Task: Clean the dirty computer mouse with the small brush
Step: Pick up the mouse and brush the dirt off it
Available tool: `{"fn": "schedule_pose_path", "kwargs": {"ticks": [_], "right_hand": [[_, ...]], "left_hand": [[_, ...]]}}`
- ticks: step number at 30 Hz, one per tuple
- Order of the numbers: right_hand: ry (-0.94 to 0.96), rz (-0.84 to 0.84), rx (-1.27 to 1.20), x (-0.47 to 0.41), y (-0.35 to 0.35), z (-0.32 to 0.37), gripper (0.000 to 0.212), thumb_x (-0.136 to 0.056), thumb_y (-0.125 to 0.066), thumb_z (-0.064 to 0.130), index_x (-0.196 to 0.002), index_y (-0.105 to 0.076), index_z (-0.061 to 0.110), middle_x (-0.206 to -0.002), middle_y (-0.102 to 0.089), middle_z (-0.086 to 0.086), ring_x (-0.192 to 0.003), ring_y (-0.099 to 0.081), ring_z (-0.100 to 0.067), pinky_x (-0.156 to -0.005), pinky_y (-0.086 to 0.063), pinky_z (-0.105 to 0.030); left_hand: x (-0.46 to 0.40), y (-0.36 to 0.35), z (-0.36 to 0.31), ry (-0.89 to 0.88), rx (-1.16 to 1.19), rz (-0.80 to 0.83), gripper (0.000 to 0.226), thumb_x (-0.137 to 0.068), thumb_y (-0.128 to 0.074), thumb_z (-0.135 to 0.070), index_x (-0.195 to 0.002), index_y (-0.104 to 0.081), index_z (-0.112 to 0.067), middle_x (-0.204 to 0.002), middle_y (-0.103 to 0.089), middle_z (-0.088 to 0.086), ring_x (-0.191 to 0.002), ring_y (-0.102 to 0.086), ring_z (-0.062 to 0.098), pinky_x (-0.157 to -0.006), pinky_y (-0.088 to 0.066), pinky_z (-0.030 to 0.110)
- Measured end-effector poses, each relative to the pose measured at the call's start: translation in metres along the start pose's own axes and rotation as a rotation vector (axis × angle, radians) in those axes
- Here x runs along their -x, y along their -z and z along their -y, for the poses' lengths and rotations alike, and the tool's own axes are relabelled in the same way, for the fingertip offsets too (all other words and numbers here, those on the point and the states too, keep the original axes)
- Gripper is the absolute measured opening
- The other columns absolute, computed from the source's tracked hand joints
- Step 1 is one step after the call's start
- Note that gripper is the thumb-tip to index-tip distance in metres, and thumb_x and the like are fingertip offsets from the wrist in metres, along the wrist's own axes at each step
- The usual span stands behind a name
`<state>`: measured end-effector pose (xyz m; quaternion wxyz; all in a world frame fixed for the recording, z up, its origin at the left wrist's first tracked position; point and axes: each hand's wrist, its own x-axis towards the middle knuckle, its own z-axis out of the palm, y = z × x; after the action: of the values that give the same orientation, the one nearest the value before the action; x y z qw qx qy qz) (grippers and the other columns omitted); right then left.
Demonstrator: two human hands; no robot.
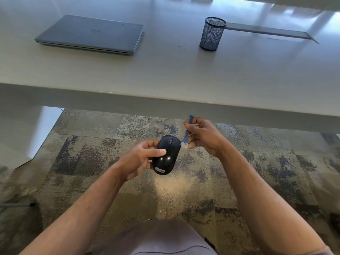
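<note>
A glossy black computer mouse (168, 157) with a white label at its near end is held in my left hand (141, 159), thumb across its top, below the desk edge and above the carpet. My right hand (202, 135) grips a small blue brush (186, 136) by its handle. The brush's white bristles touch the mouse's upper right edge. The blue handle end pokes out above my fingers.
A pale desk (165, 74) spans the upper half, its front edge just beyond my hands. On it lie a shut grey laptop (92, 34) at the left and a black mesh pen cup (212, 34) at the right. Patterned carpet (92, 162) lies below.
</note>
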<state>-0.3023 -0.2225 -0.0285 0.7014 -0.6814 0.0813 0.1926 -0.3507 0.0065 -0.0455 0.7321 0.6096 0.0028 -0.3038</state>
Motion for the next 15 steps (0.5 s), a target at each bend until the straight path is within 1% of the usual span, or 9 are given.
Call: {"fn": "schedule_pose_path", "kwargs": {"ticks": [2, 5, 7, 11, 15], "right_hand": [[-0.002, -0.032, -0.005, 0.0, 0.004, 0.0, 0.014, -0.102, -0.057, 0.014, -0.112, -0.057, 0.005, -0.081, -0.062, -0.011, -0.057, -0.062, -0.017, -0.052, -0.059, -0.027], [0.057, -0.14, -0.072, -0.004, 0.004, 0.002, 0.011, -0.104, -0.054, 0.014, -0.11, -0.055, 0.006, -0.083, -0.064, -0.012, -0.06, -0.064, -0.017, -0.056, -0.06, -0.029], [0.094, -0.171, -0.108, -0.007, -0.001, 0.003, 0.01, -0.104, -0.053, 0.015, -0.109, -0.054, 0.007, -0.083, -0.066, -0.011, -0.064, -0.067, -0.019, -0.06, -0.061, -0.031], [0.114, -0.155, -0.093, -0.01, -0.015, 0.003, 0.011, -0.104, -0.053, 0.015, -0.11, -0.054, 0.006, -0.084, -0.067, -0.012, -0.061, -0.068, -0.016, -0.06, -0.062, -0.03], [0.096, -0.124, -0.06, -0.008, -0.015, -0.002, 0.008, -0.103, -0.055, 0.014, -0.108, -0.056, 0.008, -0.084, -0.065, -0.013, -0.059, -0.065, -0.016, -0.06, -0.061, -0.03]], "left_hand": [[-0.001, 0.0, -0.001, -0.002, 0.005, -0.006, 0.036, -0.075, -0.068, -0.019, -0.109, -0.065, -0.008, -0.099, -0.073, 0.011, -0.09, -0.069, 0.026, -0.077, -0.059, 0.042], [-0.001, -0.002, -0.002, -0.005, 0.002, 0.003, 0.035, -0.075, -0.068, -0.018, -0.109, -0.066, -0.009, -0.099, -0.073, 0.01, -0.089, -0.07, 0.025, -0.074, -0.058, 0.04], [-0.001, -0.003, -0.002, -0.005, 0.003, 0.007, 0.037, -0.074, -0.068, -0.018, -0.11, -0.065, -0.008, -0.099, -0.073, 0.009, -0.089, -0.07, 0.025, -0.071, -0.058, 0.038], [-0.001, -0.003, -0.002, -0.005, -0.005, 0.001, 0.038, -0.073, -0.069, -0.018, -0.11, -0.063, -0.006, -0.097, -0.073, 0.009, -0.088, -0.07, 0.025, -0.071, -0.057, 0.038], [0.0, 0.0, 0.0, -0.008, 0.007, -0.015, 0.039, -0.073, -0.069, -0.018, -0.11, -0.064, -0.006, -0.099, -0.073, 0.011, -0.088, -0.07, 0.025, -0.071, -0.058, 0.038]]}}
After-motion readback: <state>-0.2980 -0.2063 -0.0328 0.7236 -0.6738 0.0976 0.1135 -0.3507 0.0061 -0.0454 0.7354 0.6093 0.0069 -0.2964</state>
